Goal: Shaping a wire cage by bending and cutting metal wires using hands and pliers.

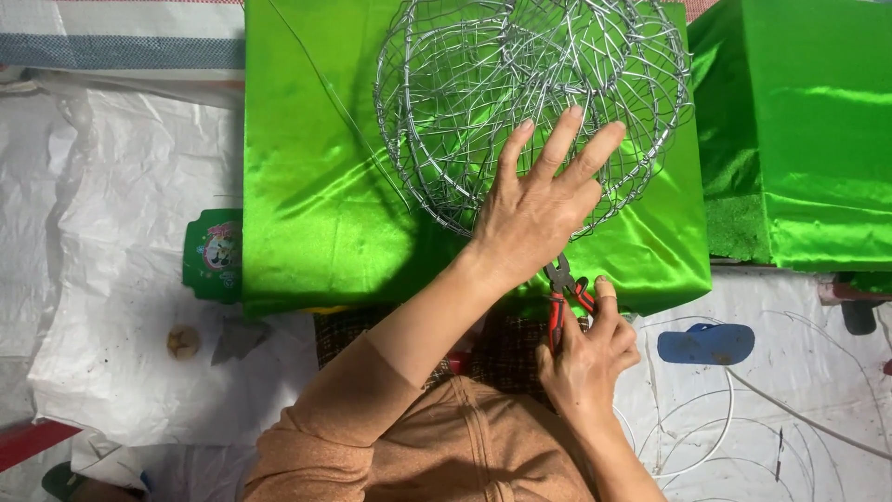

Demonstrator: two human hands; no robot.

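On the green cloth, the left hand spreads over a wire frame; the right hand grips pliers.

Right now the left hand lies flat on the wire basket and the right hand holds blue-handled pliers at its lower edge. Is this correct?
Not quite: the pliers have red handles, not blue, as the head view shows. The rest holds: the left hand lies flat on the wire basket, and the right hand holds the pliers at its lower edge.

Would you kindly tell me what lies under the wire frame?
The wire frame rests on a block wrapped in green satin, visible through the mesh. The left hand covers its lower edge.
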